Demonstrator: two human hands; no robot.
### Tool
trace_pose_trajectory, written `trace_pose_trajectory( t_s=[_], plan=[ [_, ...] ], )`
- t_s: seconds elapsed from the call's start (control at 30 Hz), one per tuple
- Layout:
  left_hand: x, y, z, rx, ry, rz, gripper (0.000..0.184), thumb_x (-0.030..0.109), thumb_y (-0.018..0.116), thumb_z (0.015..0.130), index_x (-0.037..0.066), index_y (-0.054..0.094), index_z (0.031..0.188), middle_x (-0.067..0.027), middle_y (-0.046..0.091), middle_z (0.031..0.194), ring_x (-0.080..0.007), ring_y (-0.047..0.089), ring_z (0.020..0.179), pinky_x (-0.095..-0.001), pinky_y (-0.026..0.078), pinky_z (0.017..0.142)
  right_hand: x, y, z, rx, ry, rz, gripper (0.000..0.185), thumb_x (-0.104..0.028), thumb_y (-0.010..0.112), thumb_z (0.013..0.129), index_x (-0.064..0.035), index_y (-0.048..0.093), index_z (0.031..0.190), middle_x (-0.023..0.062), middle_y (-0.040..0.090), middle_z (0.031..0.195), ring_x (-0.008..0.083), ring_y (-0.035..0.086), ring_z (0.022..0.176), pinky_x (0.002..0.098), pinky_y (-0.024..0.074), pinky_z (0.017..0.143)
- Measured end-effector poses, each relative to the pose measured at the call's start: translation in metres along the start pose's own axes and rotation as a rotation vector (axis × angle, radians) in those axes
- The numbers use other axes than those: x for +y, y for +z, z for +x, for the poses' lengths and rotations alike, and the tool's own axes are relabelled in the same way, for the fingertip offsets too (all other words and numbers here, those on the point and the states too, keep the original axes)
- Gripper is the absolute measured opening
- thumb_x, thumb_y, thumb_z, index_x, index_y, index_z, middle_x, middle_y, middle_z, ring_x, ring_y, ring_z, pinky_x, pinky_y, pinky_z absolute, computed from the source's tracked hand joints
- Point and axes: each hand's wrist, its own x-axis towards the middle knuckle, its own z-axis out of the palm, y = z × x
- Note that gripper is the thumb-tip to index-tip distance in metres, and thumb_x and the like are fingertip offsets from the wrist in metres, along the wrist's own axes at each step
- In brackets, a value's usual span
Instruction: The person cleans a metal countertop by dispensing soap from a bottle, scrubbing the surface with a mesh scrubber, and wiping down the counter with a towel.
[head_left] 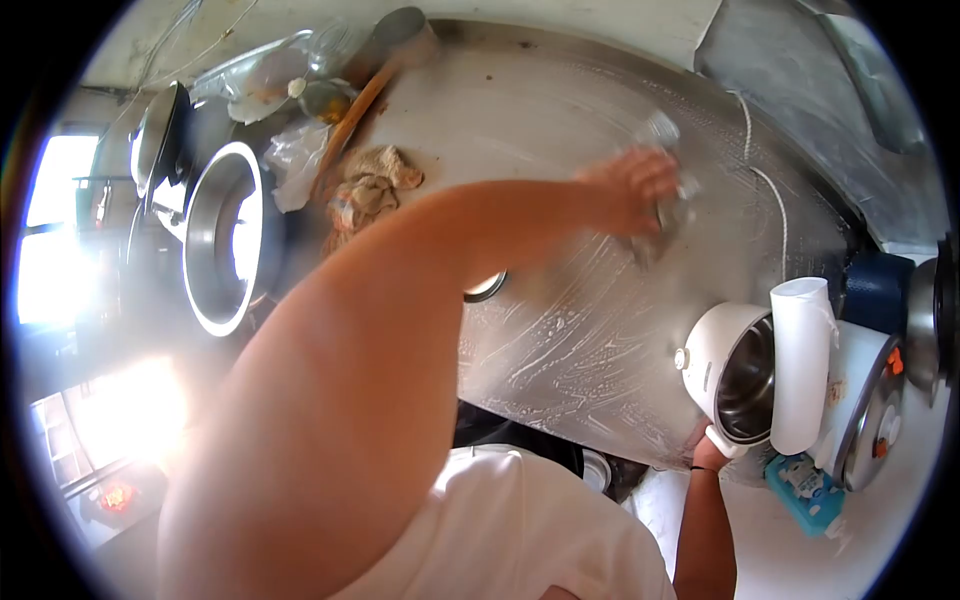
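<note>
Left hand (635,190) blurred over a clear crumpled wad (680,205), upper right of centre on wet tabletop (560,340); closure unclear. Right hand (708,452) at white pot's (715,345) handle, lower right; grip hidden. Wad probably light, soft, slippery; best bunched mid-bundle.

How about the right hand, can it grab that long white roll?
Probably yes: the right hand is by the round white pot, and the roll, just past it, has its near end uncovered.
</note>
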Motion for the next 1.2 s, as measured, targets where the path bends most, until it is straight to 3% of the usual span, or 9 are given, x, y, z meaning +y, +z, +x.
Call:
trace_pose_trajectory(
  t_s=[0.17,0.33,0.67,0.77,0.83,0.9,0.93,1.0,1.2],
  plan=[
    [-0.177,0.028,-0.117,0.23,-0.749,-0.01,0.073,0.057,0.041,0.097,0.014,0.024,0.154,-0.0125,0.012,0.162,-0.0294,0.006,0.15,-0.0441,0.006,0.121,0.004,-0.008,-0.003,-0.166,0.113,-0.017,0.051,-0.024,0.072,0.085,-0.0023,0.058,0.129,0.0149,0.057,0.135,0.0304,0.053,0.123,0.0389,0.0403,0.105],
    [-0.178,0.004,-0.187,0.041,-1.326,0.0,0.074,0.06,0.027,0.099,0.018,0.01,0.157,-0.0142,0.008,0.163,-0.0332,0.005,0.15,-0.048,0.007,0.12,0.006,-0.006,-0.001,-0.122,-0.033,0.014,0.037,-0.021,0.072,0.083,-0.0016,0.066,0.114,0.0158,0.067,0.115,0.0352,0.061,0.107,0.0424,0.0454,0.095],
    [0.11,-0.027,-0.035,-0.304,-0.296,-0.021,0.081,0.064,0.026,0.098,0.011,0.007,0.157,-0.0123,-0.006,0.163,-0.0325,-0.013,0.149,-0.0498,0.0,0.12,0.003,0.006,0.009,0.042,0.01,0.012,0.029,-0.019,0.066,0.079,-0.0025,0.068,0.103,0.0138,0.069,0.105,0.0328,0.064,0.098,0.041,0.0487,0.085],
    [0.121,0.005,-0.062,-0.14,-0.232,-0.109,0.08,0.063,0.025,0.099,0.01,0.008,0.157,-0.0129,-0.005,0.163,-0.0333,-0.012,0.149,-0.0492,0.001,0.121,-0.003,0.003,0.012,0.033,0.003,0.091,0.031,-0.019,0.067,0.079,-0.0023,0.068,0.105,0.0139,0.068,0.106,0.033,0.063,0.097,0.0411,0.0483,0.085],
    [0.098,-0.015,-0.06,-0.133,-0.497,-0.067,0.08,0.063,0.025,0.098,0.01,0.01,0.156,-0.0132,-0.001,0.163,-0.0339,-0.008,0.15,-0.0489,0.002,0.121,0.001,0.0,0.01,-0.154,0.248,0.199,0.065,-0.025,0.074,0.079,0.0006,0.048,0.132,0.0168,0.054,0.134,0.0318,0.051,0.123,0.0402,0.0374,0.105],
    [0.03,0.011,-0.047,0.115,-0.815,0.018,0.079,0.063,0.024,0.098,0.009,0.013,0.156,-0.0136,0.005,0.163,-0.0346,-0.004,0.15,-0.0491,0.005,0.121,0.003,0.003,0.009,-0.138,0.175,0.135,0.062,-0.025,0.074,0.079,0.0006,0.05,0.131,0.0175,0.054,0.133,0.0325,0.052,0.122,0.0405,0.0377,0.104],
    [0.014,-0.021,-0.044,-0.208,-0.9,0.331,0.079,0.062,0.023,0.099,0.008,0.014,0.156,-0.0143,0.005,0.163,-0.0346,-0.002,0.15,-0.0496,0.007,0.12,0.002,0.003,0.011,-0.113,0.107,0.067,0.06,-0.025,0.073,0.079,0.0005,0.051,0.129,0.0181,0.055,0.131,0.0333,0.052,0.122,0.0409,0.0379,0.104],
    [-0.036,0.001,-0.043,0.131,-1.146,0.001,0.079,0.063,0.019,0.099,0.009,0.011,0.156,-0.0152,0.003,0.163,-0.0355,0.0,0.15,-0.0493,0.005,0.12,0.001,0.004,0.012,-0.021,0.015,0.019,0.05,-0.022,0.071,0.079,-0.0005,0.057,0.122,0.0181,0.058,0.126,0.0355,0.054,0.116,0.0436,0.0402,0.101],
    [0.095,0.024,-0.05,0.15,-0.754,0.026,0.078,0.06,0.026,0.099,0.007,0.016,0.155,-0.0197,0.006,0.162,-0.0382,0.001,0.15,-0.05,0.004,0.12,-0.039,-0.013,0.021,-0.058,0.251,0.38,0.045,-0.013,0.07,0.077,0.0006,0.057,0.118,0.0191,0.06,0.118,0.0377,0.058,0.108,0.0435,0.0435,0.096]
  ],
)
